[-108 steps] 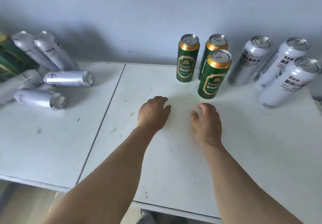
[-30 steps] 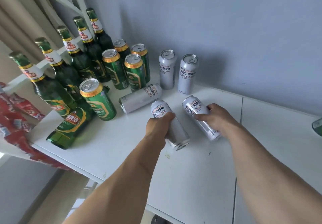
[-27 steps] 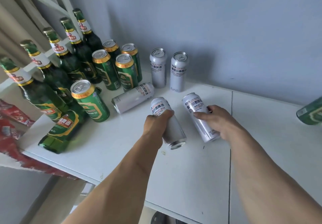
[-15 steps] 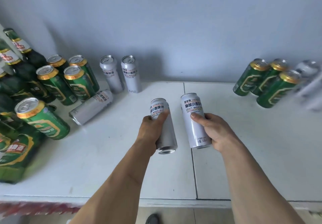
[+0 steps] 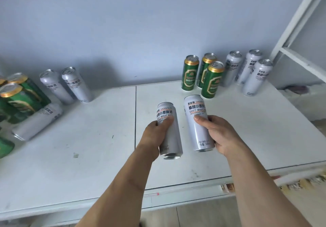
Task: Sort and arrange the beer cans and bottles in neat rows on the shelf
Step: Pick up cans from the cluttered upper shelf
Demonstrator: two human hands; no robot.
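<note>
Left hand (image 5: 155,135) and right hand (image 5: 220,135) each grip a smooth cylindrical white can, left can (image 5: 170,131) and right can (image 5: 197,122).

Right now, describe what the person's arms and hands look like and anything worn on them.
Both forearms are bare all the way to the frame's lower edge: no sleeves in view. The left hand and right hand wear no gloves, and no watch, ring or bracelet shows on either wrist. Nails look short and unpainted.

White shelf (image 5: 98,156). At back right corner: three green cans (image 5: 210,80) standing, three silver cans (image 5: 254,76) beside. At back left: two silver cans (image 5: 70,85) standing, one silver can (image 5: 38,121) lying flat, green cans (image 5: 15,96) at left edge.
</note>
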